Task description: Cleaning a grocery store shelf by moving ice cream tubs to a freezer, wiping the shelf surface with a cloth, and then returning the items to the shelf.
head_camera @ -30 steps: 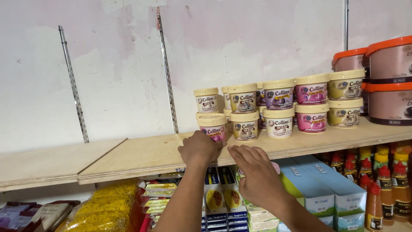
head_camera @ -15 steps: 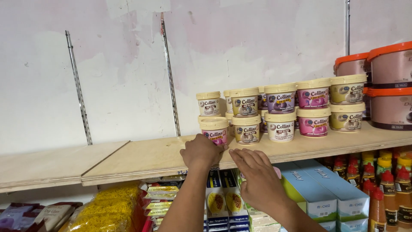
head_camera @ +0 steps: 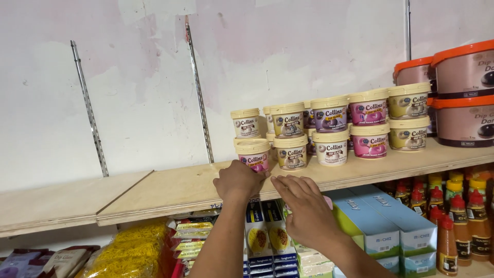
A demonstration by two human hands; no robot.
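My left hand [head_camera: 237,181] rests curled on the front edge of the wooden shelf [head_camera: 170,190], its fingers touching the base of a small cream-lidded tub with a pink label [head_camera: 252,154]. My right hand [head_camera: 306,206] lies flat and spread against the shelf's front edge, just right of the left hand, holding nothing. Behind them stand several small cream-lidded tubs [head_camera: 329,128] stacked two high, with purple, pink, beige and olive labels.
Large tubs with orange lids [head_camera: 460,95] stand at the shelf's right end. Metal wall rails [head_camera: 198,87] run up the white wall. Below the shelf are blue cartons [head_camera: 378,226], sauce bottles [head_camera: 455,216], yellow noodle packs [head_camera: 131,252] and small boxes.
The view has shifted slightly. Both hands stay at the shelf edge, with the right hand edging a little closer to the left.
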